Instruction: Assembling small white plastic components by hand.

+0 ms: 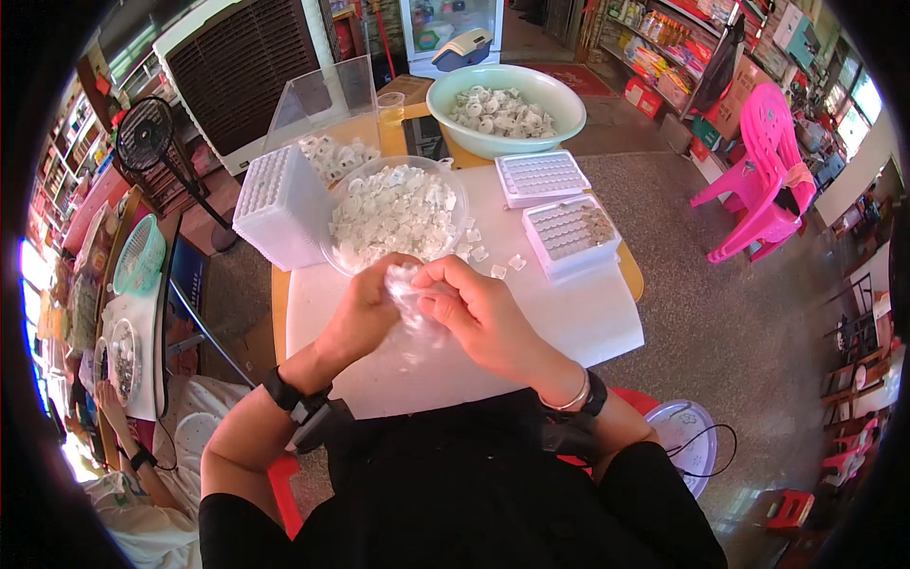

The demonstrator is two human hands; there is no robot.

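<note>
Crinkled clear plastic (417, 318), smeared by motion, hangs between my two hands over the near part of the white-covered table. My left hand (363, 311) is closed on its left side. From the right, my right hand (482, 318) pinches it with thumb and forefinger. Whether it is a small bag, or has anything inside, I cannot make out. Just beyond my hands stands a round clear tub (462, 204) heaped with small whitish translucent plastic pieces (398, 209). Several loose clear pieces (499, 271) lie on the white sheet (578, 318) to its right.
White slotted trays (542, 175) sit at the right, the nearer tray (569, 235) partly filled. A stack of white trays (281, 209) stands left, before a clear box (327, 100). Farther back are a pale green basin (445, 119) of white parts and a phone-like dark slab (427, 139).
</note>
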